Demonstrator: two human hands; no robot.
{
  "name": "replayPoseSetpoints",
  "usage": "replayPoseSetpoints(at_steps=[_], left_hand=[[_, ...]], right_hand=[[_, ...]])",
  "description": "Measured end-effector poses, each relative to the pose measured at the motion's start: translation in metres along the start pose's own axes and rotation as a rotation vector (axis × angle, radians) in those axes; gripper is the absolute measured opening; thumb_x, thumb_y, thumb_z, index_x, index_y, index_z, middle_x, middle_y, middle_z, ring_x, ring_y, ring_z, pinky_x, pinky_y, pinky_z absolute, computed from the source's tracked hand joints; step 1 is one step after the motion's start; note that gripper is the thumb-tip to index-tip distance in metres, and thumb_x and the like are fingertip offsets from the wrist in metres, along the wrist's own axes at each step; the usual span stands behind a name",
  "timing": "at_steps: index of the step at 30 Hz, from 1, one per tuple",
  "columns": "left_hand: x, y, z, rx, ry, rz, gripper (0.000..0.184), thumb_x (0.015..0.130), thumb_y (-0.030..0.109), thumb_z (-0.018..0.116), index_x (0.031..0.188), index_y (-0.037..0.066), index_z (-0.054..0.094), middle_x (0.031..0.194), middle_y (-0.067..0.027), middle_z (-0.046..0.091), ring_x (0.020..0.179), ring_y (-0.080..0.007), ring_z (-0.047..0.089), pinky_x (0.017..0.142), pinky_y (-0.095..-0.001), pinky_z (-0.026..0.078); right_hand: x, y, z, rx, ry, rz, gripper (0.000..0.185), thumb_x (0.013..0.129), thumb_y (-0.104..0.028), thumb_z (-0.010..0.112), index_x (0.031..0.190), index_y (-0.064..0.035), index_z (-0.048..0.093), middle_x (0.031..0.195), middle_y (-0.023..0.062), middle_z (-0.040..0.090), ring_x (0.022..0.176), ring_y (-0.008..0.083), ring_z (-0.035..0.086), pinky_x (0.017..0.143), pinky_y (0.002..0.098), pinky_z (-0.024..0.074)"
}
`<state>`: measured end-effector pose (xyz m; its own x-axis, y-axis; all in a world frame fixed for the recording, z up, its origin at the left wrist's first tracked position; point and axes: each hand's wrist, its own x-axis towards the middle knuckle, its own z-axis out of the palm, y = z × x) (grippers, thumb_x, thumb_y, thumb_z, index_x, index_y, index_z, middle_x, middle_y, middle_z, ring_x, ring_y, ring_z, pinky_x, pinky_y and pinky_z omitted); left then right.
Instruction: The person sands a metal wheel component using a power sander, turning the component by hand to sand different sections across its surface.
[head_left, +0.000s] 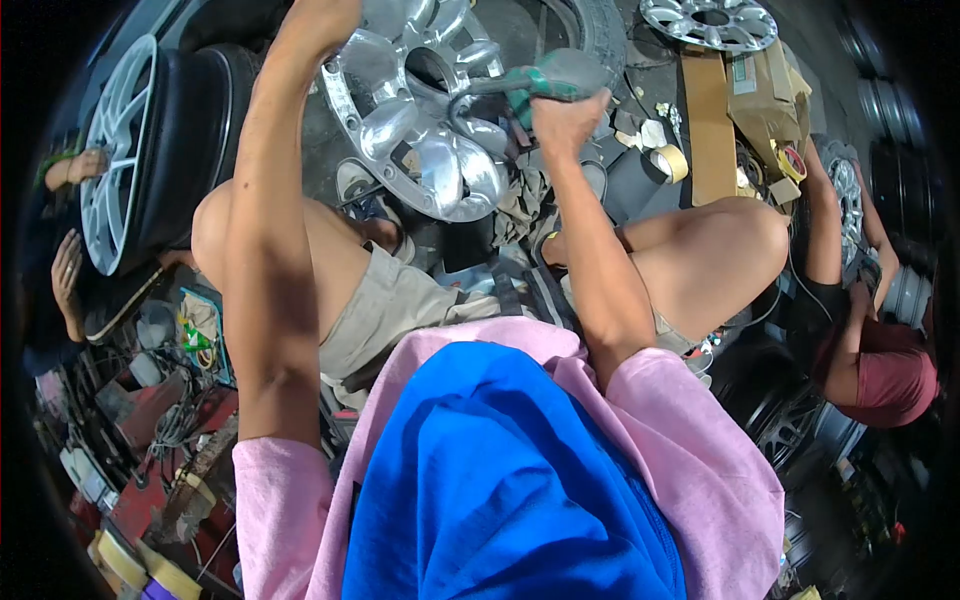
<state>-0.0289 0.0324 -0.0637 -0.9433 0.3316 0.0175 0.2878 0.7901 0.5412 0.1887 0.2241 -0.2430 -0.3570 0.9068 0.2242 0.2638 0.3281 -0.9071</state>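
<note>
A shiny silver wheel rim (430,172) lies between and beyond my knees. My right hand (572,122) is wrapped round a green and grey power tool (560,78), whose narrow front end reaches left over the rim's spokes. At the top of the view, my left hand (328,18) is at the rim's upper left edge; its fingers are hidden, so its grip cannot be made out. A black tyre (600,35) lies just behind the rim.
Another rim (710,20) is at the upper right beside a cardboard box (765,95). A tape roll (669,163) lies near my right knee. At the left, a person's hands are by an upright wheel (120,155); at the right, a co-worker in a red shirt (885,370) handles a rim.
</note>
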Motion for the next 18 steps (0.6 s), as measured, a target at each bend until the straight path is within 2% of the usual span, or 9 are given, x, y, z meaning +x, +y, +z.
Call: replayPoseSetpoints(at_steps=[2,3,4,7,9,10,12,15,18], left_hand=[[0.003,-0.006,0.0,0.011,0.003,-0.019,0.064,0.104,0.043,0.049,0.097,-0.017,0.069,0.093,-0.0391,0.069,0.096,-0.045,0.072,0.086,-0.0485,0.052],[0.004,-0.008,0.001,0.018,0.003,-0.029,0.064,0.103,0.043,0.05,0.095,-0.017,0.069,0.092,-0.0384,0.069,0.095,-0.045,0.072,0.086,-0.0485,0.052],[0.003,-0.003,-0.001,0.015,0.005,-0.032,0.064,0.103,0.043,0.05,0.095,-0.017,0.069,0.092,-0.0384,0.069,0.095,-0.045,0.072,0.086,-0.0485,0.052],[0.005,-0.001,-0.003,-0.047,-0.065,-0.162,0.065,0.103,0.044,0.051,0.092,-0.017,0.07,0.089,-0.0371,0.07,0.092,-0.0445,0.073,0.086,-0.0487,0.052],[0.019,-0.016,0.007,0.009,-0.023,-0.064,0.065,0.102,0.045,0.051,0.089,-0.016,0.071,0.085,-0.0361,0.07,0.089,-0.044,0.073,0.085,-0.0487,0.052],[0.017,-0.011,0.004,0.011,-0.025,-0.062,0.065,0.102,0.045,0.051,0.089,-0.016,0.071,0.085,-0.0361,0.07,0.089,-0.044,0.073,0.085,-0.0487,0.052],[0.006,0.002,-0.005,-0.029,-0.07,-0.104,0.065,0.103,0.044,0.05,0.09,-0.017,0.07,0.087,-0.0372,0.069,0.091,-0.0457,0.072,0.086,-0.0493,0.052],[0.007,-0.013,0.001,0.033,-0.023,-0.016,0.065,0.103,0.043,0.049,0.092,-0.019,0.068,0.09,-0.0403,0.068,0.094,-0.0478,0.072,0.087,-0.0499,0.052],[0.003,-0.008,0.0,0.022,0.006,0.01,0.066,0.104,0.042,0.047,0.096,-0.021,0.066,0.093,-0.0433,0.065,0.099,-0.0492,0.071,0.088,-0.0505,0.052]], right_hand=[[0.002,0.011,-0.006,0.021,0.053,-0.031,0.068,0.059,-0.015,0.085,0.112,0.0113,0.052,0.107,0.0262,0.054,0.104,0.0458,0.058,0.095,0.0499,0.0472],[0.003,0.016,-0.008,-0.039,0.052,-0.098,0.074,0.061,-0.023,0.092,0.113,0.011,0.052,0.108,0.0267,0.058,0.107,0.0451,0.06,0.097,0.0496,0.0471],[0.002,0.012,-0.009,-0.039,0.049,-0.103,0.074,0.061,-0.023,0.092,0.113,0.011,0.052,0.108,0.0267,0.058,0.107,0.0451,0.06,0.097,0.0496,0.0471],[-0.001,0.003,-0.009,0.155,-0.022,0.021,0.078,0.061,-0.032,0.097,0.115,0.0073,0.056,0.11,0.0246,0.062,0.107,0.0411,0.063,0.097,0.0481,0.0482],[0.002,0.004,-0.003,0.258,-0.174,-0.152,0.07,0.068,-0.026,0.094,0.121,0.0039,0.058,0.109,0.0172,0.069,0.099,0.0314,0.067,0.091,0.0408,0.0519],[0.004,0.005,-0.002,0.258,-0.171,-0.148,0.07,0.068,-0.026,0.094,0.121,0.0039,0.058,0.109,0.0172,0.069,0.099,0.0314,0.067,0.091,0.0408,0.0519],[0.01,0.007,-0.002,0.082,-0.258,-0.302,0.079,0.062,-0.037,0.099,0.116,0.0044,0.059,0.112,0.0193,0.065,0.102,0.0299,0.066,0.092,0.0429,0.0523],[0.014,0.008,-0.014,0.26,-0.324,-0.187,0.081,0.064,-0.039,0.099,0.116,0.0068,0.057,0.11,0.0192,0.067,0.101,0.0284,0.067,0.089,0.0414,0.0541],[0.014,0.011,-0.024,0.165,-0.249,-0.099,0.082,0.063,-0.04,0.099,0.119,0.0041,0.058,0.107,0.0163,0.068,0.098,0.0275,0.068,0.086,0.0398,0.0554]])
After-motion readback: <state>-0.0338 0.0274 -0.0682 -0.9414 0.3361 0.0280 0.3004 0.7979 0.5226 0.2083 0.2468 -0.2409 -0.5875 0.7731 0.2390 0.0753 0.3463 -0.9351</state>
